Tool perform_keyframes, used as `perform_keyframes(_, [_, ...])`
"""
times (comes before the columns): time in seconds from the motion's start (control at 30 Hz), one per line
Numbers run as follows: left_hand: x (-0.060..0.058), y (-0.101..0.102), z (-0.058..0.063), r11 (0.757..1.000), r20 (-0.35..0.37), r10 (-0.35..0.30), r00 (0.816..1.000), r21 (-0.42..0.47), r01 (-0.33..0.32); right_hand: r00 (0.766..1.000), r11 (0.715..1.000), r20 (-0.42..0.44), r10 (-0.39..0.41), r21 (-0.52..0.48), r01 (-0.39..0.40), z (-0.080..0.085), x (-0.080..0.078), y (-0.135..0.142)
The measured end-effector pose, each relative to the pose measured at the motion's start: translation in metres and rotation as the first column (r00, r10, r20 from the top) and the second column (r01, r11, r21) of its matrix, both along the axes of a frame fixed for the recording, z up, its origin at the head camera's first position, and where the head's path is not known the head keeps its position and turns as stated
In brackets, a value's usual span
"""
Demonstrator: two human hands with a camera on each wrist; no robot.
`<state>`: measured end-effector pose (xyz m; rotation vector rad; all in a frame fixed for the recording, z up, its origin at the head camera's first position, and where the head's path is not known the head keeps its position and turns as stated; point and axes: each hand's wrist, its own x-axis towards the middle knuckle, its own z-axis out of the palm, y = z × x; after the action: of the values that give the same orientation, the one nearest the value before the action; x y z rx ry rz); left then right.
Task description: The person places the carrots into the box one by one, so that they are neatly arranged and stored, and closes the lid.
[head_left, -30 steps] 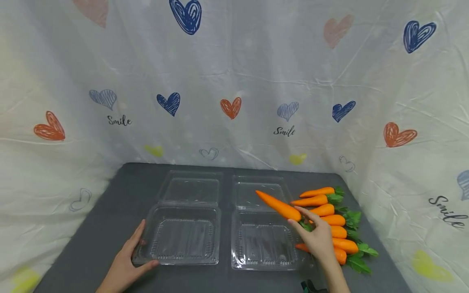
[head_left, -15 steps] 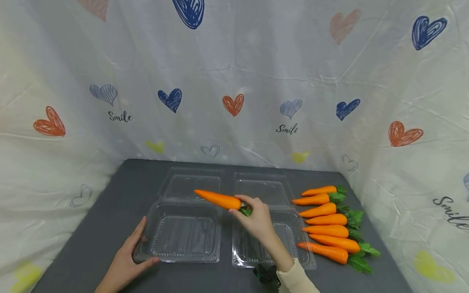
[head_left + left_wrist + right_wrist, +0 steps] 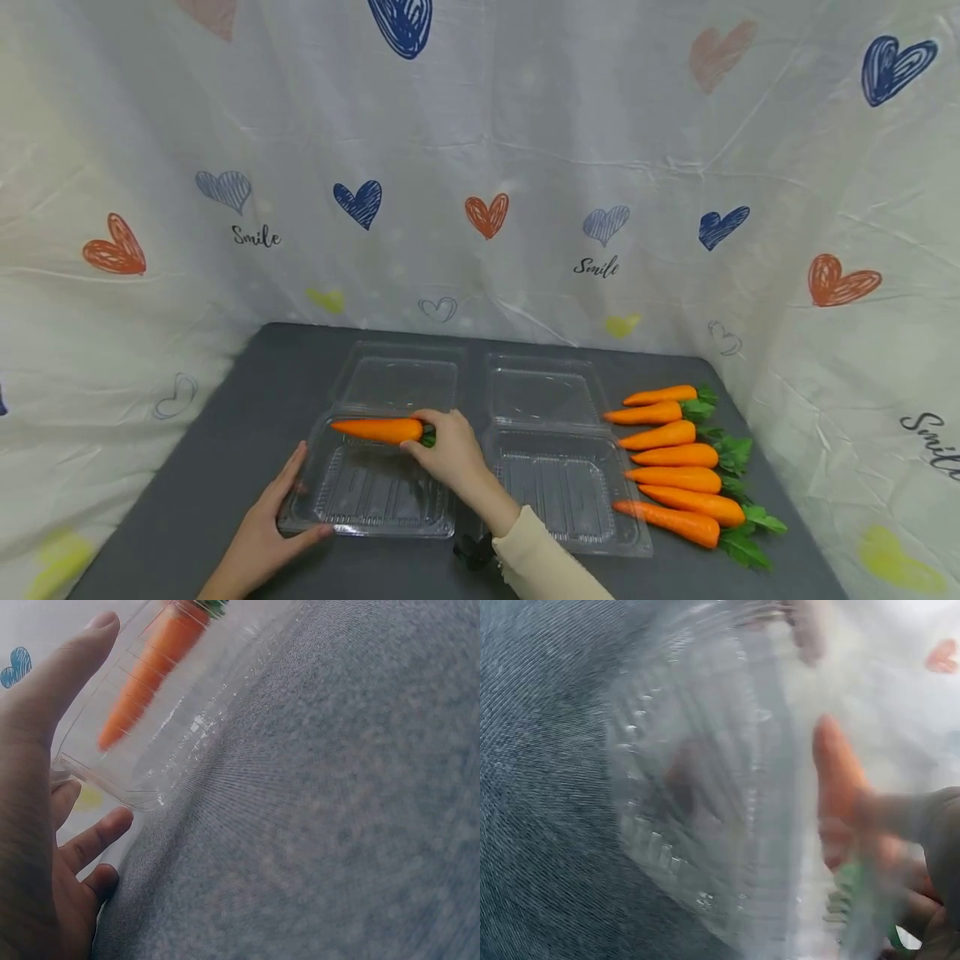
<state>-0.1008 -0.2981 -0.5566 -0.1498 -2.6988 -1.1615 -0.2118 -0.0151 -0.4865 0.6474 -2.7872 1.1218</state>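
My right hand (image 3: 452, 448) pinches an orange carrot (image 3: 378, 430) near its green leafy end, over the far part of the left clear plastic container (image 3: 390, 528). The carrot lies sideways, tip to the left. In the right wrist view, the same carrot (image 3: 837, 780) is blurred beside the container wall. My left hand (image 3: 268, 525) rests at that container's near left corner, thumb along the front and fingers spread along the left side. Seen from the left wrist, the left hand's thumb (image 3: 67, 664) stays straight, and the carrot (image 3: 154, 675) shows through the clear wall.
A second clear container (image 3: 566, 542) stands open to the right. Several carrots (image 3: 678, 479) with green leaves lie in a column at the table's right side, the nearest tips by that container's edge. Both lids (image 3: 401, 383) lie folded back. A heart-printed curtain (image 3: 480, 150) surrounds the grey table (image 3: 225, 433).
My right hand has carried the carrot leftward from beside the other carrots, across the right container, and lowered it over the left one. The left hand has stayed at its corner.
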Motion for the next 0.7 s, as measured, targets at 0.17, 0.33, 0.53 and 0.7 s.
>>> perform_keyframes(0.17, [-0.001,0.001,0.002,1.000,-0.001,0.002,1.000,0.012,-0.002,0.999,0.998,-0.026,-0.027,0.064,0.028,-0.001,0.003,-0.010])
perform_keyframes(0.33, [0.001,0.001,0.003,1.000,0.015,-0.001,1.000,0.024,0.001,0.997,0.987,-0.068,-0.025,0.160,0.035,-0.004,0.005,-0.014])
perform_keyframes(0.53, [0.000,0.000,0.002,1.000,0.011,0.001,1.000,0.023,-0.001,0.982,0.950,-0.189,0.014,0.309,0.046,-0.010,0.004,-0.018])
perform_keyframes(0.7, [-0.001,0.001,0.002,1.000,0.021,0.005,1.000,0.013,-0.005,0.991,0.954,-0.137,-0.001,0.297,0.042,-0.005,0.005,-0.016])
